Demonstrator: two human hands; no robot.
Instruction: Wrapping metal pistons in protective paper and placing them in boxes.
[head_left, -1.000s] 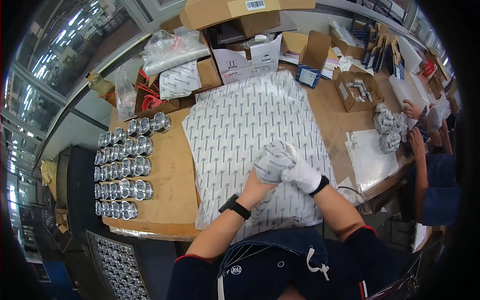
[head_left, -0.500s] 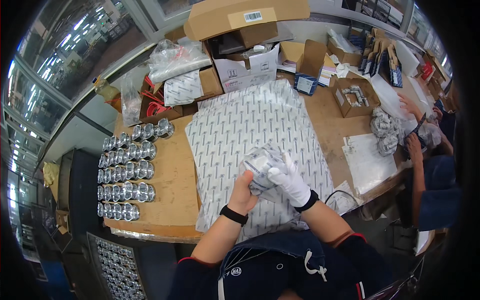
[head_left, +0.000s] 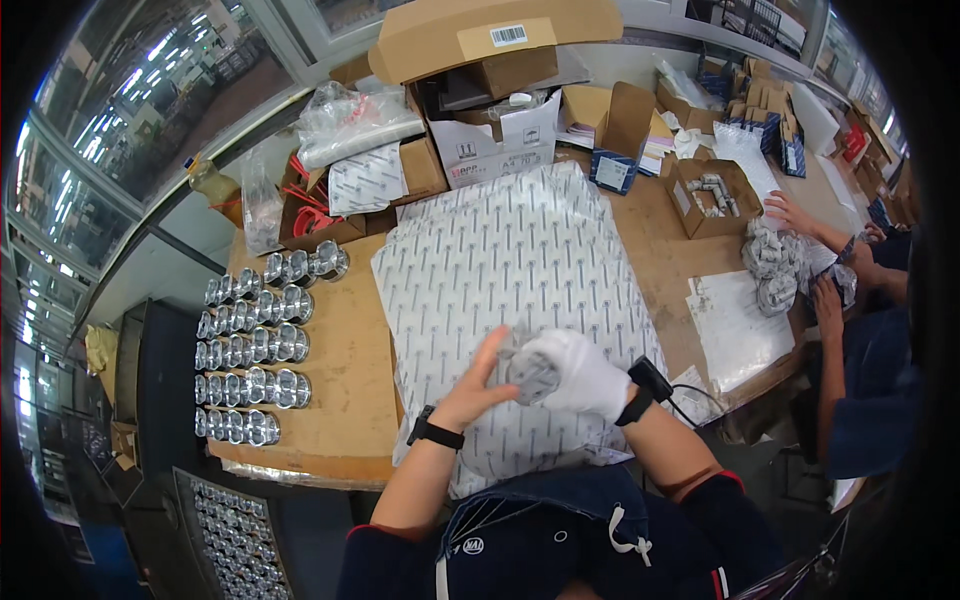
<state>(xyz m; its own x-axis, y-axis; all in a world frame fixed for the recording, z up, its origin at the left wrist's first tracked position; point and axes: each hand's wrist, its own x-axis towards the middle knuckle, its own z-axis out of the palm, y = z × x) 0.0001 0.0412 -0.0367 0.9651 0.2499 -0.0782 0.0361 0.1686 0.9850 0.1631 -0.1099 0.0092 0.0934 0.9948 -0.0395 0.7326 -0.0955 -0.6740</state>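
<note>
A rounded, wrapped piston (head_left: 534,376) in crinkled printed sheet is over the front part of the wrapping stack; the wrap hides most of its metal. My right hand (head_left: 585,377), in a white glove, is closed round its right side. Bare, with thumb and fingers spread, my left hand (head_left: 482,388) is at the left of the bundle, its thumb tip close to the wrap; whether it touches, I cannot tell. Beneath both hands lies the thick stack of printed wrapping sheets (head_left: 500,260). Shiny metal pistons (head_left: 275,342) stand in several rows on the table's left side.
A crate of pistons (head_left: 235,530) sits low at the left. Cardboard boxes (head_left: 500,135) line the back. At the right are an open carton of small metal parts (head_left: 712,195), wrapped bundles (head_left: 775,265) and a co-worker's hands (head_left: 795,215). A black cable (head_left: 685,405) lies beside my right wrist.
My left hand has loosened from the bundle and spread its fingers. The gloved right hand has turned over and come lower with the bundle. At the right, the co-worker's hands have shifted.
</note>
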